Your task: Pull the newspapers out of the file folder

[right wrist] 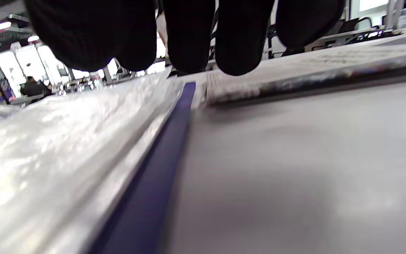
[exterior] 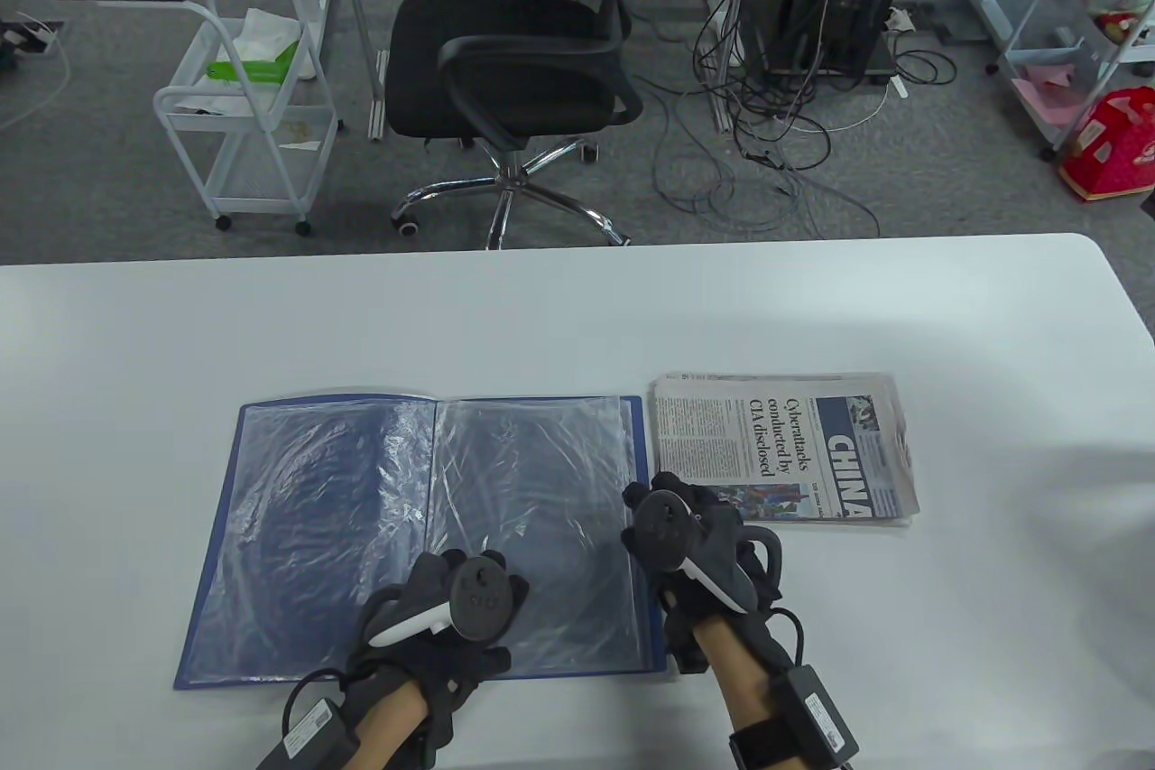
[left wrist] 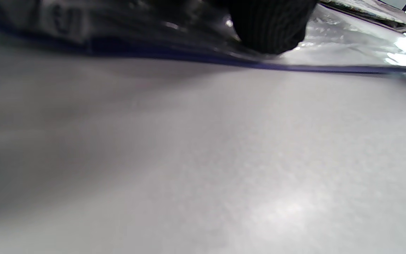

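Newspaper point(exterior: 783, 448) flat on white worktop point(exterior: 577, 310), just right of open blue file folder point(exterior: 420, 535). Legible: "CHINA", "Cyberattacks conducted by CIA disclosed". Left hand point(exterior: 451, 616) rests on folder's clear sleeves. Right hand point(exterior: 690, 544) over folder's right edge, fingers point(right wrist: 189, 35) loose, grasping nothing.

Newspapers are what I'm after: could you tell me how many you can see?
1: a folded newspaper on the table, right of the open file folder. More copies could lie beneath it.

White table point(exterior: 577, 310): open blue folder point(exterior: 307, 490), newspaper point(exterior: 785, 445) beside.
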`<state>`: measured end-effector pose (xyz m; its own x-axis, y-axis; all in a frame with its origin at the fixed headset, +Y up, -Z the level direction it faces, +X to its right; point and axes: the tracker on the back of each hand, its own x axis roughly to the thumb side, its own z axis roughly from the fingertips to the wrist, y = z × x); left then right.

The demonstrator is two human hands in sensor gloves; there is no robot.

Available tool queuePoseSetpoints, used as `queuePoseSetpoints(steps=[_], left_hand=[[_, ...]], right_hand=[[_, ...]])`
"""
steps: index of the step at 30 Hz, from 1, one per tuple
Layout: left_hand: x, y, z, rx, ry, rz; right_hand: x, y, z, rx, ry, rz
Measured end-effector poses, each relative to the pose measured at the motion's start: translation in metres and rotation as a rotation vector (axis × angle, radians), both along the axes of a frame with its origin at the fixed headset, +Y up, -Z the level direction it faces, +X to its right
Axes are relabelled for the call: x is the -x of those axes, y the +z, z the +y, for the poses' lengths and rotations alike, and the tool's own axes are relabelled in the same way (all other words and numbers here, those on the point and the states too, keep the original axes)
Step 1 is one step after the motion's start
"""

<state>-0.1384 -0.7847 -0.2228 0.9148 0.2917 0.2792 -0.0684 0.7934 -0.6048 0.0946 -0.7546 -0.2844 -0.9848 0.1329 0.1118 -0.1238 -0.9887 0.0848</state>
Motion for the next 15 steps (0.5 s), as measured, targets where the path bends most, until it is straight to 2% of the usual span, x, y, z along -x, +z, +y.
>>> queuePoseSetpoints(steps=[8,13,15], left_hand=[[-0.001,0.000,0.001,-0.026,-0.007,-0.005],[0.000,0.001,0.006,-0.090,0.001,0.003],[0.001,0.001,0.014,-0.149,0.033,0.019]], right_hand=[[0.010,0.001,-0.014,0.046,0.137,0.047],[0.012,0.002,-0.016,0.037,0.166,0.050],[0.011,0.002,-0.015,0.039,0.165,0.049]])
